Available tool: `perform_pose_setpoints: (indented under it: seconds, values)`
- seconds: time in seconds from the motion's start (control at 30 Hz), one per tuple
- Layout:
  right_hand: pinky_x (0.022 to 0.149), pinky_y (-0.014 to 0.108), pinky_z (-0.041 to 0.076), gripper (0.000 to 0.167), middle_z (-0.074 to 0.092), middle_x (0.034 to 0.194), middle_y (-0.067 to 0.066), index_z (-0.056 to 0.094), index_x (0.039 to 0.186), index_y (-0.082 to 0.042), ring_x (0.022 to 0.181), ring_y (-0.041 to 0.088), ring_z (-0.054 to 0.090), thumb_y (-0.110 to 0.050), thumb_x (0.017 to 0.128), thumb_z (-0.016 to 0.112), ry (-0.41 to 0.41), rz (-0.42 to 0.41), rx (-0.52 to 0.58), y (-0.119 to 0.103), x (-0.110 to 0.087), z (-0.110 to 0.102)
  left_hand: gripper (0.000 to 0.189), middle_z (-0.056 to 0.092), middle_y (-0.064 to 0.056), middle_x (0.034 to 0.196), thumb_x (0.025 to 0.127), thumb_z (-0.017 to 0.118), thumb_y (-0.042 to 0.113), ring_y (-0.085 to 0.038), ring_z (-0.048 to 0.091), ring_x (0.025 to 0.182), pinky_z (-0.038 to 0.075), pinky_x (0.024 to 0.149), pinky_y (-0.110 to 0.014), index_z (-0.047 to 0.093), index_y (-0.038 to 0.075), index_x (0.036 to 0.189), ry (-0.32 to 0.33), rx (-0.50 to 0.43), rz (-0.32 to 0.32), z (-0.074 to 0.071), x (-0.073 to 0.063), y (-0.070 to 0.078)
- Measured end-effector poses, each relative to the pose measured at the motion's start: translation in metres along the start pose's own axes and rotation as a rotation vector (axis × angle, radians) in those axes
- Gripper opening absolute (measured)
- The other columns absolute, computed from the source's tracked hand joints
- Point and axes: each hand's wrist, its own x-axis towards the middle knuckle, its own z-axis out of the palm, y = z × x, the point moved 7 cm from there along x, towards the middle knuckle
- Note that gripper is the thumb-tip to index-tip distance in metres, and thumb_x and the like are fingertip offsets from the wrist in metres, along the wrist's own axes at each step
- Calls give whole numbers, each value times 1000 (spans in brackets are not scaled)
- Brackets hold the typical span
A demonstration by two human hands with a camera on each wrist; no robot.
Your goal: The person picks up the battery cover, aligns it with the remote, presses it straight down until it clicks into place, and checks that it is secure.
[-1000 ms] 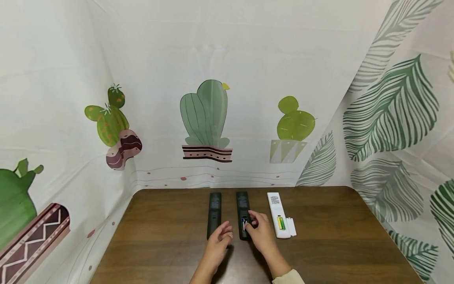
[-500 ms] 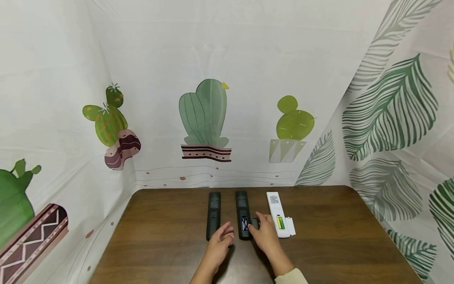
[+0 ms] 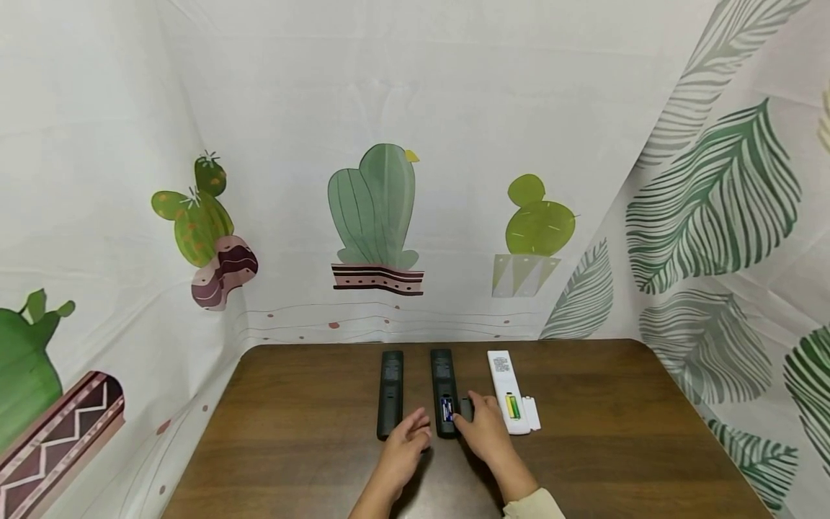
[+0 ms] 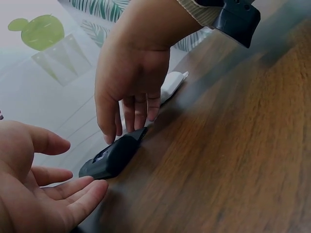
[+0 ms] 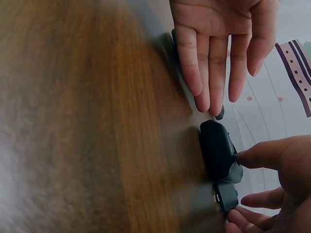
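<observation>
In the head view a dark remote (image 3: 444, 382) lies back up in the middle, its compartment showing blue batteries (image 3: 447, 409). Beside its right edge is its small dark battery cover (image 3: 466, 409), framed by the thumb and index finger of my right hand (image 3: 486, 429). The right wrist view has that thumb at the remote's edge, apart from the cover (image 5: 227, 196), with relaxed fingertips right at the cover's far side. My left hand (image 3: 403, 450) hovers palm inward with loose fingers, holding nothing, between the middle remote and a second dark remote (image 3: 390, 393) on the left.
On the right lies a white remote (image 3: 507, 389) with green and yellow batteries in its compartment; its white cover (image 3: 531, 414) sits beside it. All rest on the brown wooden table (image 3: 292, 425), backed by a cloth with printed cacti (image 3: 382, 209).
My right hand has moved slightly right, off the middle remote's compartment, baring the batteries. The dark cover now shows to the right of that remote. My left hand has shifted slightly right.
</observation>
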Motion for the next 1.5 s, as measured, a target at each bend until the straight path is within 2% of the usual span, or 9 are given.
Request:
perform_pose_setpoints:
  seconds: [0.37,0.63,0.83,1.03,1.27,1.5]
  values:
    - [96,56,49,59,59,122,29,58,133,7,113,44,60,-21,85,76,13,1,18,3,2,4,60,43,-33,151,98,54,8,-46,46,139,46,110,-49,34,-12,150,-38,-51,-14,10,-1,-2]
    - [95,55,50,56,57,122,28,59,133,4,111,41,62,-17,84,77,17,18,75,2,2,3,59,41,-35,152,99,54,8,-47,43,141,44,112,-48,33,-13,150,-55,-56,15,16,0,-2]
    - [95,54,51,52,59,122,27,60,132,2,109,38,63,-14,85,75,3,12,101,1,2,4,60,42,-32,153,99,56,11,-46,41,143,40,114,-53,35,-10,151,-54,-49,-15,18,0,-3]
    - [88,51,53,49,64,117,24,61,131,1,100,31,64,-13,86,74,-18,-6,95,0,2,6,61,40,-31,154,99,56,12,-46,40,144,40,114,-54,34,-8,152,-59,-49,-28,19,1,-5]
    - [74,37,49,43,66,98,12,64,129,-3,83,19,58,-13,88,72,-31,-24,83,1,2,7,61,40,-29,156,99,56,13,-44,40,145,41,114,-53,34,-6,153,-62,-51,-39,19,3,-9]
    - [71,33,48,40,67,99,11,65,127,-4,81,16,57,-13,88,71,-25,-35,80,1,2,9,62,40,-29,156,99,57,14,-45,39,144,41,113,-54,34,-6,153,-51,-44,-39,20,2,-6]
